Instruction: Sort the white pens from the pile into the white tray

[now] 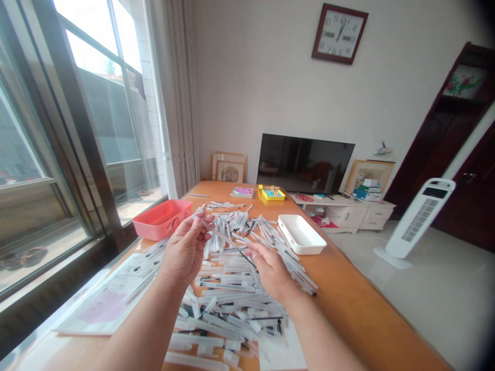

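My left hand (184, 246) is closed around the upper end of a translucent white pen barrel (221, 236), which slants down to the right. My right hand (271, 268) pinches a thin dark pen refill (246, 257) at the barrel's lower end. I cannot tell how far the refill sits inside the barrel. Beneath both hands spreads a heap of loose pen parts (228, 281), clear barrels and dark-tipped pieces. Short translucent caps (231, 357) lie among them near the front.
A pink basket (154, 226) stands at the left table edge, a white tray (305, 243) at the right. Farther back on the wooden table (332, 304) are a yellow box (273, 194) and a colourful booklet (242, 192). Printed paper (100, 304) lies at left.
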Demonstrator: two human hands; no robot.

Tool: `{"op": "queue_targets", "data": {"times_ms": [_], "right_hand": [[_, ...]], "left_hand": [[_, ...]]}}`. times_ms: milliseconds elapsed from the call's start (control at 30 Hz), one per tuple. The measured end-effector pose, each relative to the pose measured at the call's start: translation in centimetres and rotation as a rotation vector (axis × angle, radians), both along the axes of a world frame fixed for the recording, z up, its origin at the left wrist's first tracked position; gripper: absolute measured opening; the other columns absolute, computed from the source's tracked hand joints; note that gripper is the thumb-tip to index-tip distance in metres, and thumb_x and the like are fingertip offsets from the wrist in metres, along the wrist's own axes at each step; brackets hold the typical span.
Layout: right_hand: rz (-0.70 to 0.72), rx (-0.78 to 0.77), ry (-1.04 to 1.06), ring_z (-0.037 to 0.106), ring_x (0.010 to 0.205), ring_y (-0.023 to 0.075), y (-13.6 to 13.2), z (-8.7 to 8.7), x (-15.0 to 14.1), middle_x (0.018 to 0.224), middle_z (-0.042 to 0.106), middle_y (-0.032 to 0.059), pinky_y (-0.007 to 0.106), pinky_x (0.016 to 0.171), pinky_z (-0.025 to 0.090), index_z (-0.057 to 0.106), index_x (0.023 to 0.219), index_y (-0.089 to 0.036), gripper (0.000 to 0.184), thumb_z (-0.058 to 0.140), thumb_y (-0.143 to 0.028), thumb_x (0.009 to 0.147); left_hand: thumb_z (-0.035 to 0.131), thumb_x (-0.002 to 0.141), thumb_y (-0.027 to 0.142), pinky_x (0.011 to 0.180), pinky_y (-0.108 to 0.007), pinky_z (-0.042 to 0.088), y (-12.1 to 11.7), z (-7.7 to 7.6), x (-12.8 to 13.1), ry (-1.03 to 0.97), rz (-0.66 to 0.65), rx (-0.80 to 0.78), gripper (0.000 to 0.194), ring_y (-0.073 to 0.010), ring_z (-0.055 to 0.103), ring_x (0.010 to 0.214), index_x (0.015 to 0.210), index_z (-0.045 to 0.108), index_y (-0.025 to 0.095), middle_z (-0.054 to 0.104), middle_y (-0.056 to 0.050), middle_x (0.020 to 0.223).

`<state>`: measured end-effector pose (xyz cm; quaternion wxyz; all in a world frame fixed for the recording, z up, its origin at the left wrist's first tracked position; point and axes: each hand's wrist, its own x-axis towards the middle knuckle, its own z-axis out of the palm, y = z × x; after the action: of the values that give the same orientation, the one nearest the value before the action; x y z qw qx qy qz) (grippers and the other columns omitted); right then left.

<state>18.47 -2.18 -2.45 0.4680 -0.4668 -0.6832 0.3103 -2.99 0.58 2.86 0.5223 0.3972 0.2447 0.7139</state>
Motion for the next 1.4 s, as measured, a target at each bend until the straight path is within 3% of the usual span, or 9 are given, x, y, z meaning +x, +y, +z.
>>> {"op": "queue_targets", "data": {"times_ms": [200, 367, 500, 600, 700, 833, 1100, 1400], "right_hand": [[-0.019, 0.031, -0.068, 0.065, 0.11, 0.0229, 0.1, -0.3, -0.2, 0.116, 0.072, 0.0078, 0.038, 0.097, 0.048, 0.066, 0.122, -0.022, 0.036, 0.044, -0.037, 0.098], [-0.021, 0.137, -0.02, 0.061, 0.116, 0.0226, -0.7, 1.1, -0.8, 0.122, 0.068, 0.0083, 0.036, 0.1, 0.046, 0.064, 0.124, -0.023, 0.039, 0.043, -0.044, 0.1], [0.069, 0.056, -0.011, 0.065, 0.083, 0.019, -1.5, 2.0, -1.1, 0.091, 0.069, 0.0037, 0.03, 0.076, 0.05, 0.064, 0.119, -0.024, 0.039, 0.042, -0.05, 0.099], [0.115, -0.024, 0.01, 0.052, 0.061, 0.0146, -1.9, 2.2, -1.1, 0.065, 0.054, -0.002, 0.026, 0.058, 0.042, 0.067, 0.101, -0.022, 0.041, 0.042, -0.054, 0.098], [0.163, -0.126, 0.093, 0.042, 0.055, 0.0121, -2.0, 2.3, -1.0, 0.059, 0.045, -0.004, 0.025, 0.053, 0.036, 0.065, 0.092, -0.02, 0.046, 0.039, -0.057, 0.098], [0.181, -0.195, 0.156, 0.039, 0.053, 0.0111, -2.1, 2.6, -0.9, 0.059, 0.04, -0.0043, 0.023, 0.05, 0.032, 0.064, 0.088, -0.018, 0.047, 0.039, -0.056, 0.098], [-0.015, 0.129, -0.257, 0.044, 0.058, 0.0128, -2.5, 3.6, -1.3, 0.061, 0.049, -0.0028, 0.025, 0.055, 0.031, 0.051, 0.072, -0.021, 0.035, 0.042, -0.041, 0.099], [-0.185, 0.344, -0.707, 0.062, 0.066, 0.0191, -2.5, 3.9, -1.8, 0.073, 0.07, 0.0047, 0.031, 0.058, 0.029, 0.059, 0.079, -0.022, 0.03, 0.042, -0.036, 0.1]], "left_hand": [[0.076, 0.08, 0.035, 0.072, -0.02, 0.049, 0.5, -0.3, -0.6, -0.046, 0.061, -0.03, 0.031, -0.0109, 0.065, 0.084, 0.107, 0.069, 0.02, 0.073, -0.008, 0.108], [0.076, 0.08, 0.035, 0.073, -0.022, 0.05, 0.0, -0.9, 0.9, 0.016, -0.085, -0.093, 0.032, -0.0115, 0.065, 0.082, 0.107, 0.069, 0.017, 0.073, -0.009, 0.106], [0.075, 0.082, 0.035, 0.079, -0.024, 0.05, -0.9, -1.4, 2.6, 0.09, -0.247, -0.153, 0.032, -0.0157, 0.067, 0.092, 0.107, 0.068, 0.017, 0.073, -0.01, 0.105], [0.072, 0.085, 0.037, 0.081, -0.026, 0.051, -1.3, -1.4, 3.0, 0.116, -0.331, -0.178, 0.034, -0.0155, 0.067, 0.09, 0.112, 0.067, 0.017, 0.073, -0.011, 0.107], [0.07, 0.086, 0.039, 0.084, -0.029, 0.051, -1.4, -1.3, 2.8, 0.109, -0.359, -0.19, 0.037, -0.0171, 0.068, 0.091, 0.116, 0.067, 0.018, 0.073, -0.012, 0.11], [0.069, 0.087, 0.037, 0.084, -0.027, 0.051, -1.1, -1.5, 2.6, 0.102, -0.344, -0.201, 0.029, -0.0153, 0.068, 0.089, 0.106, 0.07, 0.016, 0.074, -0.012, 0.108], [0.076, 0.079, 0.036, 0.075, -0.025, 0.05, -0.8, -1.9, 3.4, 0.065, -0.172, -0.301, 0.027, -0.0163, 0.07, 0.084, 0.092, 0.068, 0.014, 0.075, -0.009, 0.09], [0.08, 0.072, 0.034, 0.064, -0.023, 0.049, -1.2, -2.2, 4.2, 0.021, -0.048, -0.38, 0.028, -0.0117, 0.066, 0.067, 0.083, 0.064, 0.014, 0.075, -0.007, 0.083]]}}
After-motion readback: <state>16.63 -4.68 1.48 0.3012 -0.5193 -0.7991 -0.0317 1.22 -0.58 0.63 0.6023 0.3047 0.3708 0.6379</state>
